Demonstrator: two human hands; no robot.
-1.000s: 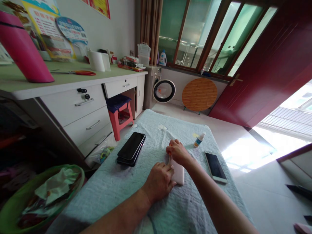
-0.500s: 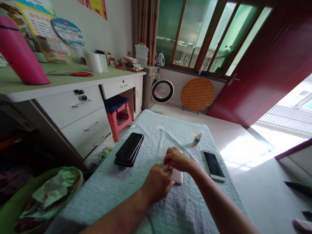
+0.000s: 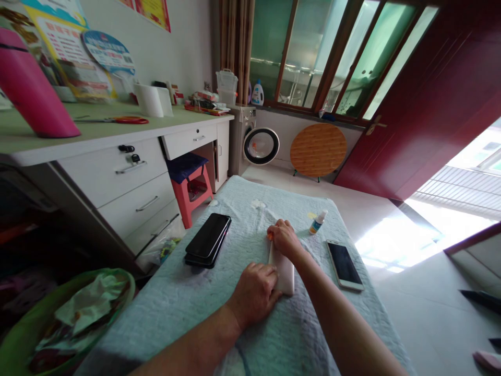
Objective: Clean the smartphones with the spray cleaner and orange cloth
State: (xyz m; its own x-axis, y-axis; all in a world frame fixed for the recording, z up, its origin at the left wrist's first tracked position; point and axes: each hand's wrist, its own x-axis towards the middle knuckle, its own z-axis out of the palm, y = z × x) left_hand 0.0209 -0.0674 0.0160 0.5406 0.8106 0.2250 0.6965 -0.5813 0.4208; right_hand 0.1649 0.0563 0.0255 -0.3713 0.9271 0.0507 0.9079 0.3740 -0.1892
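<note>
A white phone point(image 3: 284, 273) lies on the pale blue towel point(image 3: 219, 318) covering the table. My left hand point(image 3: 255, 293) presses on its near left edge with curled fingers. My right hand point(image 3: 284, 239) rests closed on the phone's far end, pinching a small orange thing at its fingertips. Two dark phones point(image 3: 207, 239) lie stacked to the left. A white-framed phone point(image 3: 344, 265) lies screen up to the right. A small spray bottle point(image 3: 317, 223) lies beyond my right hand.
A white desk with drawers point(image 3: 117, 172) stands at left, with a red stool point(image 3: 190, 183) under it. A green basin point(image 3: 58, 318) of scraps sits at lower left. Small white wads point(image 3: 258, 204) lie at the towel's far end. A red door point(image 3: 430, 104) stands open at right.
My right hand slid back toward me along the white phone, then out to its far end again. My left hand stayed on the near edge.
</note>
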